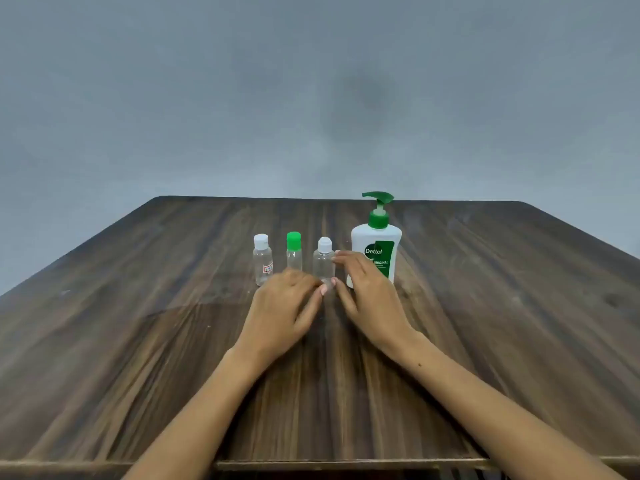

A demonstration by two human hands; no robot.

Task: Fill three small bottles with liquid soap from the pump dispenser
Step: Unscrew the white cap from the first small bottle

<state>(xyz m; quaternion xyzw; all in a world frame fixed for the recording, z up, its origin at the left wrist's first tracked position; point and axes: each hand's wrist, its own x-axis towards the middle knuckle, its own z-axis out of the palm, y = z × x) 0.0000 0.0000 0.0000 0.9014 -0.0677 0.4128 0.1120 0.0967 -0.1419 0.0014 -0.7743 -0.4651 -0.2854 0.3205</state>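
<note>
— Dispenser first: why does the white plastic pump dispenser with green pump head [376, 252] stand at the row's right end on the dark wood-grain table [138, 323]?

— Probably for easy pumping. Three small clear plastic bottles [293, 261] stand capped beside it.

— Hands?

— Both close on the rightmost clear white-capped bottle [324, 261]: right hand [369, 299] with fingers straight at its side, left hand [287, 306] loosely curled at its base, gripping nothing.

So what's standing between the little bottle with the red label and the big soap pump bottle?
In the head view, two more small clear bottles: the green-capped bottle, then the white-capped bottle, which stands next to the pump dispenser. The labelled bottle stands leftmost.
</note>
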